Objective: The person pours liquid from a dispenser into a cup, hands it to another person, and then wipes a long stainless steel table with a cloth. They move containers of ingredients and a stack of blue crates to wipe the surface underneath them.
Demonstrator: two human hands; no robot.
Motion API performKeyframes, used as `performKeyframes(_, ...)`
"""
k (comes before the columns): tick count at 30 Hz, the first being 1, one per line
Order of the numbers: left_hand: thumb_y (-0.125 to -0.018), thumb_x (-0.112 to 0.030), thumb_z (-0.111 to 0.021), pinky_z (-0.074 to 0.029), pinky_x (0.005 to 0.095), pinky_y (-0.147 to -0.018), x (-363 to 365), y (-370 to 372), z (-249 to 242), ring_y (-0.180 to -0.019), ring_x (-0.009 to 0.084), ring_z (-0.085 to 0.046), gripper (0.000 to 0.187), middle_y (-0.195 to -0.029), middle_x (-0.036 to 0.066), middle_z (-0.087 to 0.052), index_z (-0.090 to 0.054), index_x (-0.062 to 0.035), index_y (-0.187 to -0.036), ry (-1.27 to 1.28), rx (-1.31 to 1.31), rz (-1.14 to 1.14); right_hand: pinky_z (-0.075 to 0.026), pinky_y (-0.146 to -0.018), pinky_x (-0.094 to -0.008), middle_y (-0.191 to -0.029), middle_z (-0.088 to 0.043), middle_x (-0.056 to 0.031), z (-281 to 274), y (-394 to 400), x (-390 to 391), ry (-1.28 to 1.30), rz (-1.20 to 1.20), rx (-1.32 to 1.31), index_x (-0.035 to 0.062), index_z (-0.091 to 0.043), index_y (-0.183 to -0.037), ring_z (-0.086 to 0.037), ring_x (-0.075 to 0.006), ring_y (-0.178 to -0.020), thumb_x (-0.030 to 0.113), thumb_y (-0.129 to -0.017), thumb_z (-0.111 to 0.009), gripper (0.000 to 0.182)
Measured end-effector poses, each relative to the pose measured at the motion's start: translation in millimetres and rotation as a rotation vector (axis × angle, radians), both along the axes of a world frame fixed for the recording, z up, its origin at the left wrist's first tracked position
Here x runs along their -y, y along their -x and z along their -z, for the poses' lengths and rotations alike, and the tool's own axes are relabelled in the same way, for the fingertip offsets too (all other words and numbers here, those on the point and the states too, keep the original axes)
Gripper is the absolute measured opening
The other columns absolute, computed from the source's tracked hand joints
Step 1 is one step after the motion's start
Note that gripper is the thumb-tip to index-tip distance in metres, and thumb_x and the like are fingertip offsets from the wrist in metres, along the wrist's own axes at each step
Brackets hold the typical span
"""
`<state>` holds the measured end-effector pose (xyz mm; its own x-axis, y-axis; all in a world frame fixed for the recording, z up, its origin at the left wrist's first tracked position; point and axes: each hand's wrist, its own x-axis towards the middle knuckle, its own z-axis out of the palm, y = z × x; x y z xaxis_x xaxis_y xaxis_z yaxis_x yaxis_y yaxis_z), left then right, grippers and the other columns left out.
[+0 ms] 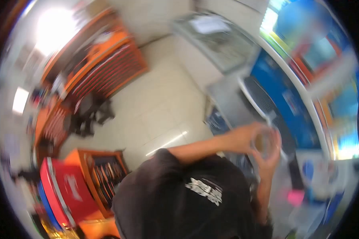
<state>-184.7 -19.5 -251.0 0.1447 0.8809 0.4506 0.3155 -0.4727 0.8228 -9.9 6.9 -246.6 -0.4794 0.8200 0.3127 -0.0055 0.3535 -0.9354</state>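
In the head view, a clear round container (263, 142), like a cup or jar, sits between my two hands above the grey worktop. Something brownish shows through it; blur hides what that is. My left hand (243, 138) reaches across from the left and is closed around the near-left side of the container. From below, my right hand (271, 157) comes up and wraps its lower and right side. A dark ribbed item with a pale rim (263, 97) lies on the worktop just beyond my hands.
Along the right, the grey worktop (225, 93) carries a black block (295, 174) and a pink item (295, 197). A glass-topped counter (223, 46) stands beyond. Orange drawer cabinets (111, 65), a dark stool (92, 113) and a red box (70, 187) are to the left.
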Motion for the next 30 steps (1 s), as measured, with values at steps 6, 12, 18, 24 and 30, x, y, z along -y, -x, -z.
performKeyframes(6, -0.065, -0.03, -0.083, -0.045, 0.0438, -0.095, 56, 30, 16, -0.116, 0.0375, -0.054, 0.083, -0.125, 0.018, -0.055, -0.043, -0.006, -0.133, 0.366, -0.251, -0.218, -0.035, -0.107, -0.0443, -0.142, -0.038, -0.0179, 37, 26, -12, 0.194, -0.348, 0.037, 0.0043, -0.025, -0.147, -0.038, -0.0318, -0.133, 0.017, -0.072, -0.082, 0.095)
performKeyframes(12, -0.073, -0.043, -0.076, -0.049, 0.0455, -0.089, 130, 82, 147, -0.11, 0.0373, -0.058, 0.07, -0.117, 0.02, -0.06, -0.05, -0.0037, -0.125, 0.768, -0.45, -0.692, -0.037, -0.105, -0.0452, -0.137, -0.044, -0.0187, 32, 71, 9, 0.256, -0.649, 0.202, 0.0033, -0.029, -0.138, -0.044, -0.0337, -0.127, 0.013, -0.068, -0.082, 0.089)
performKeyframes(18, -0.076, -0.041, -0.075, -0.05, 0.0457, -0.09, 269, 51, 259, -0.109, 0.0393, -0.06, 0.069, -0.116, 0.024, -0.062, -0.05, 0.0025, -0.123, 1.2, -0.305, -0.949, -0.041, -0.102, -0.0396, -0.129, -0.049, -0.0158, 7, 132, 68, -0.045, -1.14, 0.262, 0.0026, -0.037, -0.133, -0.049, -0.0292, -0.122, 0.02, -0.07, -0.083, 0.08)
performKeyframes(24, -0.08, -0.047, -0.068, -0.049, 0.0438, -0.088, 388, -64, 329, -0.104, 0.0374, -0.061, 0.07, -0.11, 0.024, -0.064, -0.049, 0.0016, -0.126, 1.173, 0.289, -1.569, -0.043, -0.102, -0.0433, -0.136, -0.047, -0.0183, -17, 161, 144, -0.267, -1.398, 0.208, 0.0058, -0.034, -0.139, -0.05, -0.0306, -0.124, 0.022, -0.072, -0.083, 0.084)
performKeyframes(30, -0.08, -0.084, -0.032, -0.041, 0.0335, -0.046, 447, -173, 317, -0.056, 0.0175, -0.051, 0.092, -0.071, 0.006, -0.049, -0.048, -0.0035, -0.122, 0.055, 1.823, -2.346, -0.045, -0.1, -0.0432, -0.136, -0.046, -0.0204, -15, 153, 194, -0.152, -1.559, 0.079, 0.0063, -0.033, -0.14, -0.049, -0.0307, -0.125, 0.022, -0.074, -0.082, 0.083)
